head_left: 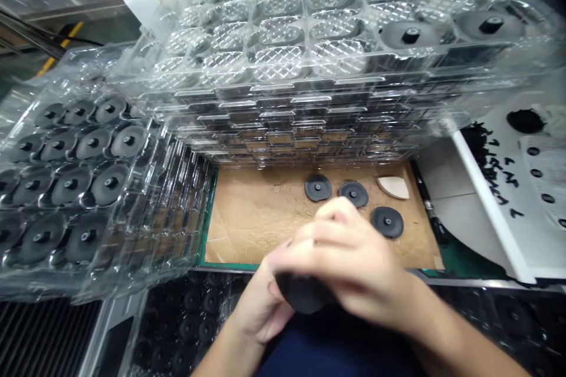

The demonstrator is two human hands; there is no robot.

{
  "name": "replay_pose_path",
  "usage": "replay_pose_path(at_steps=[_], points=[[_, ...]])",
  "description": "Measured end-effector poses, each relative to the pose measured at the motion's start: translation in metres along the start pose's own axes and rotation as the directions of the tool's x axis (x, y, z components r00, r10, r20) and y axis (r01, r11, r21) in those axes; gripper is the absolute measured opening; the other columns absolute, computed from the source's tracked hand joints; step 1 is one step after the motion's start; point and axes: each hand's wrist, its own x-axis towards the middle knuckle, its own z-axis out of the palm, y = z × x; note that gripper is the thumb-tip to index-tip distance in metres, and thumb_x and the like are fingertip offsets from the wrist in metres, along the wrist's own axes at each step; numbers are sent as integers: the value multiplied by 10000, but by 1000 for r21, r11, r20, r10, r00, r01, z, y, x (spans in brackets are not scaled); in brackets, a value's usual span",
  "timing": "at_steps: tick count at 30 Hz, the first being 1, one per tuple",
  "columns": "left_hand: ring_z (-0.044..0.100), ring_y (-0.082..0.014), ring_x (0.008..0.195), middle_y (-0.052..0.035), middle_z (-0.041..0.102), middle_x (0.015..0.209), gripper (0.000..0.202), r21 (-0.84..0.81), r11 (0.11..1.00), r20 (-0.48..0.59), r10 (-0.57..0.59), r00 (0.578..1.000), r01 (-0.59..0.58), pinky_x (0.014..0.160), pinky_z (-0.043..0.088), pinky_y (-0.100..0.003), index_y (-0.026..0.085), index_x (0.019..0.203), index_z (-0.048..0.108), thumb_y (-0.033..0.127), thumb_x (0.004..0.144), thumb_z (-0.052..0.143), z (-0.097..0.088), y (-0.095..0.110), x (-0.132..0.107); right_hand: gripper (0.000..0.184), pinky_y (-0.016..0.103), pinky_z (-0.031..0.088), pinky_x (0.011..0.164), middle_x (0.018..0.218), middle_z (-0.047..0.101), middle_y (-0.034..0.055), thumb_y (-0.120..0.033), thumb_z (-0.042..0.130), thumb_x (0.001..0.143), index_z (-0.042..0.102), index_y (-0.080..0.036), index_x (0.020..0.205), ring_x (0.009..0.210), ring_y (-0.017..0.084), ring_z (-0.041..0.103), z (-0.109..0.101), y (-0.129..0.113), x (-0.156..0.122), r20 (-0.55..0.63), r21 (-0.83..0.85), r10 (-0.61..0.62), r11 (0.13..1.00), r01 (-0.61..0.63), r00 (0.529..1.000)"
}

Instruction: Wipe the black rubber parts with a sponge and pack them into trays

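Observation:
Both hands meet low in the middle of the view, blurred by motion. My left hand (259,300) cups a black round disc part (303,293) from below, and my right hand (349,259) lies over it with fingers curled round it. Three more black discs lie on the brown cardboard sheet (252,212) just beyond my hands: one (318,187), a second (353,194) and a third (387,222). A small white wedge-shaped piece (393,187) lies beside them.
A tall stack of clear plastic blister trays (283,70) stands behind the cardboard; its top tray holds two black discs (410,34) at the right. Another tray stack (71,171) filled with several discs sits at the left. A white bin (499,200) with black scraps is at the right.

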Motion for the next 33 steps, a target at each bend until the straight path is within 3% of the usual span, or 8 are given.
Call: replay_pose_path(at_steps=[2, 6, 14, 19, 25, 28, 30, 33], points=[[675, -199, 846, -27, 733, 889, 426, -33, 999, 88, -4, 996, 7, 741, 511, -247, 168, 968, 704, 191, 563, 835, 0, 2, 0, 237, 305, 433, 767, 926, 707, -8, -164, 476, 917, 655, -252, 1047, 822, 139, 593, 0, 16, -6, -119, 68, 222, 974, -215, 968], [692, -218, 925, -7, 729, 1040, 439, -114, 993, 179, 8, 984, 12, 769, 522, -246, 261, 1041, 683, 183, 626, 801, -4, 4, 0, 266, 273, 505, 690, 970, 685, 24, -284, 534, 882, 624, -238, 1128, 790, 152, 626, 18, 51, -32, -66, 189, 642, 760, -622, 764], [679, -254, 959, -58, 710, 1081, 591, -142, 989, 162, -4, 987, 27, 730, 544, -245, 232, 1072, 671, 357, 523, 851, -13, 4, 4, 242, 353, 530, 762, 977, 585, 104, -190, 476, 830, 709, -160, 887, 884, 206, 629, 76, 69, -90, 3, 21, 708, 706, -708, 706], [666, -227, 969, -42, 697, 1100, 605, -158, 987, 180, 3, 984, 26, 757, 546, -253, 242, 1092, 659, 380, 532, 839, -14, 3, 5, 309, 336, 540, 612, 1096, 569, 126, -198, 537, 783, 661, -186, 1066, 729, 191, 642, 80, 68, -101, -21, -72, 706, 705, -706, 708], [666, -219, 951, -48, 679, 1125, 592, -112, 993, 124, 40, 991, -26, 794, 526, -263, 258, 1096, 657, 398, 545, 822, -8, 0, 6, 244, 347, 513, 802, 1015, 663, 80, -268, 445, 899, 597, -189, 1072, 922, 207, 634, 46, 57, -66, -185, -36, 661, 735, -677, 727], [647, -201, 981, -35, 697, 1074, 612, -48, 992, 22, 114, 993, -113, 836, 499, -235, 244, 1093, 660, 370, 522, 842, -2, -1, 5, 225, 310, 472, 832, 1057, 656, 61, -229, 453, 910, 559, -204, 1107, 969, 186, 606, 23, 17, -36, -290, -7, 478, 865, -501, 829], [630, -200, 1007, -36, 703, 1050, 597, 8, 988, -26, 155, 988, -155, 904, 469, -246, 229, 1075, 667, 346, 519, 851, 1, -1, 5, 240, 313, 454, 793, 967, 673, 62, -153, 445, 896, 558, -171, 1107, 868, 180, 606, 15, -8, -21, -199, -28, 262, 962, -273, 944], [627, -220, 1009, -39, 688, 1096, 645, 43, 980, -92, 199, 976, -196, 919, 471, -285, 251, 1102, 648, 349, 500, 860, 2, -3, 5, 214, 298, 429, 699, 868, 678, 41, -98, 436, 886, 590, -159, 1021, 739, 161, 587, 13, -24, -8, 34, -12, 184, 983, -184, 982]])
